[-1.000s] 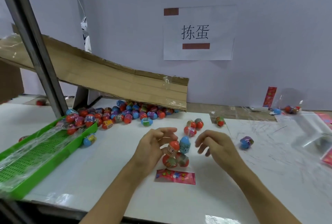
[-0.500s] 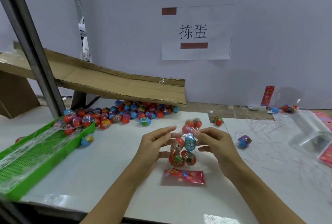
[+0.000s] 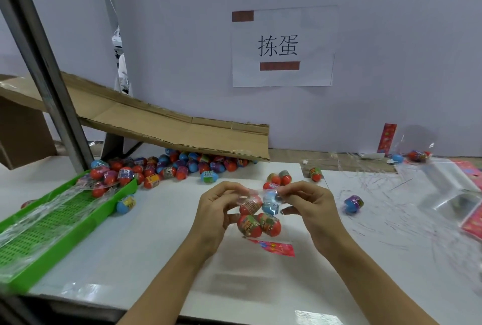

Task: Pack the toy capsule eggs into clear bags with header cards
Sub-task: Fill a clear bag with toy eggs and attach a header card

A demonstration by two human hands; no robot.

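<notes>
A clear bag [image 3: 260, 213] with several red and blue capsule eggs hangs just above the white table [image 3: 161, 233]. My left hand [image 3: 216, 210] pinches its top edge on the left. My right hand [image 3: 307, 204] pinches the same edge on the right. A red header card [image 3: 273, 247] lies flat on the table right below the bag. Many loose eggs [image 3: 182, 168] are piled under the lower end of the cardboard chute [image 3: 182, 131].
A green slotted tray [image 3: 52, 223] holding bagged eggs lies at the left, with a blue egg [image 3: 126, 203] beside it. A grey metal post [image 3: 44, 74] rises at far left. Clear bags and red cards [image 3: 453, 189] lie at the right; a blue-purple egg [image 3: 353, 203] sits nearby.
Both hands closed on the bag's top and lifted the filled bag off the table. The header card stayed on the table below it.
</notes>
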